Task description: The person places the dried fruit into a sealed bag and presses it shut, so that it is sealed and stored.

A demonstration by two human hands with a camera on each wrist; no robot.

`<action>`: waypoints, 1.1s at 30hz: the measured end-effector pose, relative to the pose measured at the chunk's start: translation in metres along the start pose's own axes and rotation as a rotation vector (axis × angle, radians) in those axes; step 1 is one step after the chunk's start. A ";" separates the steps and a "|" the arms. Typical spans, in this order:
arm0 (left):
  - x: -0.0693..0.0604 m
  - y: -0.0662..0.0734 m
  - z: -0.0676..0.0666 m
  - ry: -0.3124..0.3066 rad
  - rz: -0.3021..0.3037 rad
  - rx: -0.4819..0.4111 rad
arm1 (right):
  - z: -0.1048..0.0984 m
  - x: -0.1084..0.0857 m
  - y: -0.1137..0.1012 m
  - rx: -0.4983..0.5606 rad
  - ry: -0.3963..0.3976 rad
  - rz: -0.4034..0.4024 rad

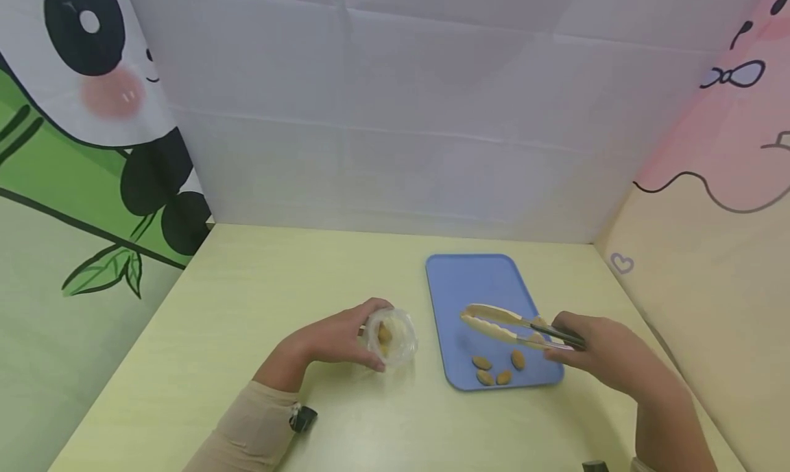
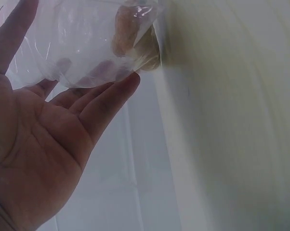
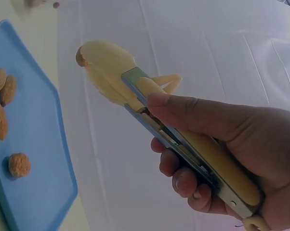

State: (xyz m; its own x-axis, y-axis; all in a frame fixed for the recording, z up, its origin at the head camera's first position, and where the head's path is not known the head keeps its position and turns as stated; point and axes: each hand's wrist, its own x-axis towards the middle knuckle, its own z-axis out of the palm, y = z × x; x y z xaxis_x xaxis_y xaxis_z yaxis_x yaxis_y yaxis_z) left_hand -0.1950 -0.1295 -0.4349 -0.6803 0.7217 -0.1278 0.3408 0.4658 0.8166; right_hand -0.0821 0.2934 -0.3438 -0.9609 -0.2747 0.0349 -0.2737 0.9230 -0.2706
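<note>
1. Firstly, we list the left hand (image 1: 339, 335), its fingers and thumb spread apart around a jar and gripping its sides.
2. One round, clear plastic jar (image 1: 404, 338), left of the tray; we see its mouth from above, and cannot tell whether its base touches the table.
3. Brown, oval, nut-like pieces (image 2: 126, 31) at the bottom of the jar, seen through its wall; we cannot count them.
4. The right hand (image 1: 607, 352), fingers and thumb closed around the handles of a pair of tongs, above the right edge of the tray.
5. One pair of metal tongs with cream, scalloped heads (image 3: 106, 62), the heads over the tray and only narrowly apart; we note a brown piece (image 3: 80, 57) showing at their tip in the right wrist view.
6. One blue, rectangular tray (image 1: 472, 280) with rounded corners, lying near the far right corner of the table.
7. Four loose brown nuts (image 1: 518, 359) near the tray's near edge; more brown shows behind the tongs by its right edge.
8. One pale yellow table (image 1: 308, 273), its far edge meeting a white cloth backdrop (image 1: 395, 149).
</note>
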 end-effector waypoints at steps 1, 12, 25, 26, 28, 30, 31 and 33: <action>0.000 0.000 0.000 0.000 -0.001 0.002 | 0.000 0.002 -0.003 0.002 0.005 -0.002; 0.000 0.000 0.000 0.001 0.010 -0.007 | 0.001 0.022 -0.034 0.042 0.058 -0.096; 0.001 -0.001 0.000 -0.013 0.017 -0.030 | 0.012 0.041 -0.066 0.087 -0.030 -0.155; 0.001 -0.001 0.000 -0.013 0.017 -0.030 | 0.013 0.042 -0.068 0.083 -0.033 -0.162; 0.001 -0.001 0.000 -0.014 0.018 -0.027 | 0.015 0.043 -0.071 0.079 -0.034 -0.176; 0.001 -0.001 -0.001 -0.013 0.015 -0.021 | 0.017 0.044 -0.073 0.088 -0.045 -0.182; 0.001 -0.001 -0.001 -0.013 0.015 -0.020 | 0.018 0.044 -0.074 0.094 -0.052 -0.182; 0.001 -0.001 -0.001 -0.017 0.013 -0.022 | 0.020 0.045 -0.075 0.100 -0.060 -0.185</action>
State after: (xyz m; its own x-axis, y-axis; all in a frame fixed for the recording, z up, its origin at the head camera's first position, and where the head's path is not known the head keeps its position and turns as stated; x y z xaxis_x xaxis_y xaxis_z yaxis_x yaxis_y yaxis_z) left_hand -0.1965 -0.1302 -0.4355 -0.6648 0.7363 -0.1259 0.3354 0.4449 0.8304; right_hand -0.1040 0.2067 -0.3411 -0.8897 -0.4552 0.0360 -0.4366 0.8250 -0.3588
